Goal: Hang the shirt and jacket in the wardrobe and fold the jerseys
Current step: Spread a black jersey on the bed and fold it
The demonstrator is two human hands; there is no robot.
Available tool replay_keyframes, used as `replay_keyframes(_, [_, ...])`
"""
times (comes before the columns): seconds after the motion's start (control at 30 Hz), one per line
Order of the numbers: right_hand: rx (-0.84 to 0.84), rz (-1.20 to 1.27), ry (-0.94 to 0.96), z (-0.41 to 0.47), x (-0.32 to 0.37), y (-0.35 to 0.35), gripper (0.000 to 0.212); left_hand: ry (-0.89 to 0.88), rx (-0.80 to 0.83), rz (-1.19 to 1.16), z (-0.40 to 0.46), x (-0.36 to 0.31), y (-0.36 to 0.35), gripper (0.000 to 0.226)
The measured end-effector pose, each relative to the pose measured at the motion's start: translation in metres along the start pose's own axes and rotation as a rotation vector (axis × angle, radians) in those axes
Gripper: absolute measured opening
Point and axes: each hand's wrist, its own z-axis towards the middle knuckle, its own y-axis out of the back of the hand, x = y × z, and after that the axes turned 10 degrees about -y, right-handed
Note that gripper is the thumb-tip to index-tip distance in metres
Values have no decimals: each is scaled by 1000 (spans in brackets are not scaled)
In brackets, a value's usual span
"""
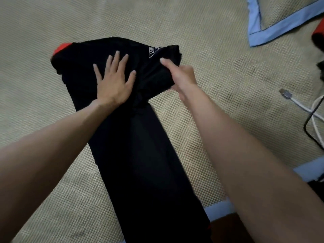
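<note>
Left hand (114,81) flat, fingers straight and spread, pressing on the long black fabric jersey with red trim (140,146). Right hand (180,76) just beside it, fingers curled round a bunched fold at the jersey's far end, thumb on top. Jersey spread under both hands on the beige woven bed mat (210,32), folded into a narrow strip running from beyond the fingertips back between the forearms to the near edge of the bed.

White print near the right thumb, only partly legible. Red patch peeking out past the left fingertips. Near end of the jersey cut off by the frame.

Far beyond the right hand, a beige pillow with a light blue border (280,23). Farther right, a red and black object (319,35), mostly out of frame, hard to identify. To the right of the right forearm, a white cable with a clear plug (287,95) crossing a black cable (308,127).
</note>
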Motion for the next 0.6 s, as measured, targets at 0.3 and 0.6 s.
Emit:
replay_keyframes(0.3, [-190,-303,225,23,5,-12,35,33,200,104,66,61,26,71])
replay_keyframes(0.6, [-244,-331,301,24,8,-14,26,-51,-176,50,12,-2,-7,62])
